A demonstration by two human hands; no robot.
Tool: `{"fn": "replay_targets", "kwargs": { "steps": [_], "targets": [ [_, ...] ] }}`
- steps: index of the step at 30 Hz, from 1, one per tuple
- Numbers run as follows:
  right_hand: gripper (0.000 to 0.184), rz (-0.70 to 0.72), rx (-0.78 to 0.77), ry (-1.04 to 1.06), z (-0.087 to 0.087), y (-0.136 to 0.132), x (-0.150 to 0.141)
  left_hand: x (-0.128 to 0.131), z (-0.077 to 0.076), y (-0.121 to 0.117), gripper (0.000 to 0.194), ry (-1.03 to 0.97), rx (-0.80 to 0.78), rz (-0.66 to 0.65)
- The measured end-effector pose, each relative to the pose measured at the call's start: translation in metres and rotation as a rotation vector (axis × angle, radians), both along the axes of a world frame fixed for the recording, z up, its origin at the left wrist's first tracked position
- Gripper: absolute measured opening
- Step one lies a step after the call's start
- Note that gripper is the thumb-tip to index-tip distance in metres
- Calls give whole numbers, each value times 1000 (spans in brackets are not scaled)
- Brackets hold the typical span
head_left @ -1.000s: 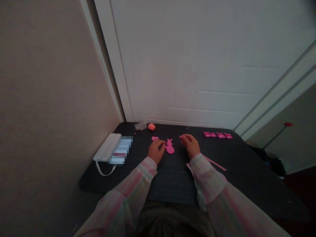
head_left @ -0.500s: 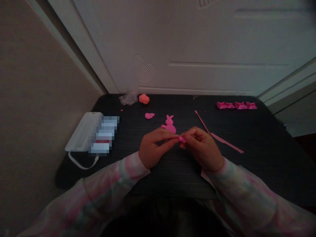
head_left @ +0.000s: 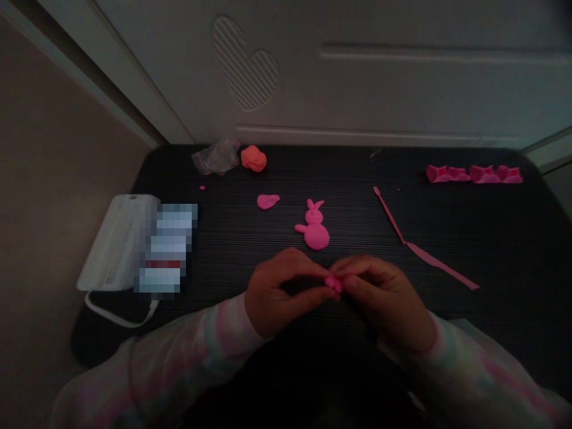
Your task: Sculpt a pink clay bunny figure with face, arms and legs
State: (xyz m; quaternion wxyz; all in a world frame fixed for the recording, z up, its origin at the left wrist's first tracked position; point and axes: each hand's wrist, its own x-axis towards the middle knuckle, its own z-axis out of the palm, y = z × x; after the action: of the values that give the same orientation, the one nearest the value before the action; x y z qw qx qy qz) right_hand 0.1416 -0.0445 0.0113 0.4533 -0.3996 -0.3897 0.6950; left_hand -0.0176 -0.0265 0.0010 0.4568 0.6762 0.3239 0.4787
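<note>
A small lump of pink modelling clay (head_left: pixel 333 282) is pinched between the fingertips of both hands, low over the dark table. My left hand (head_left: pixel 283 292) grips it from the left with thumb and forefinger. From the other side my right hand (head_left: pixel 386 298) presses on it with closed fingers, which partly cover it. Just beyond the hands lies a flat pink clay rabbit (head_left: pixel 316 235) with two ears and one arm sticking out to the left. A teardrop-shaped pink clay piece (head_left: pixel 267 202) rests to the rabbit's left.
Two thin pink tools (head_left: pixel 440 265) lie at right. Pink ridged pieces (head_left: pixel 473 174) stand at the back right. An orange clay lump (head_left: pixel 254 158) and clear plastic wrap (head_left: pixel 217 157) sit at the back left. A white power bank (head_left: pixel 118 241) and a cabled, blurred phone (head_left: pixel 167 247) lie left.
My view has tipped down and come closer to the table. Both hands still pinch the pink clay, now farther from the rabbit, whose whole body shows.
</note>
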Motion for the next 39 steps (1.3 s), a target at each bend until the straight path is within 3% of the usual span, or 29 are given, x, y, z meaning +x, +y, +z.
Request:
{"fn": "replay_targets", "kwargs": {
  "steps": [11, 23, 35, 39],
  "targets": [
    [14, -16, -99, -2, 4, 2, 1, -3, 0, 9, 12, 70, 96, 2],
    [8, -24, -196, -2, 1, 3, 0, -4, 2, 10, 10, 60, 70, 34],
    [5, -51, -213, -65, -1, 3, 2, -7, -5, 5, 7, 175, -171, 88],
    [6, -71, -227, -111, 1, 4, 1, -7, -7, 5, 13, 105, -202, 133]
  ]
}}
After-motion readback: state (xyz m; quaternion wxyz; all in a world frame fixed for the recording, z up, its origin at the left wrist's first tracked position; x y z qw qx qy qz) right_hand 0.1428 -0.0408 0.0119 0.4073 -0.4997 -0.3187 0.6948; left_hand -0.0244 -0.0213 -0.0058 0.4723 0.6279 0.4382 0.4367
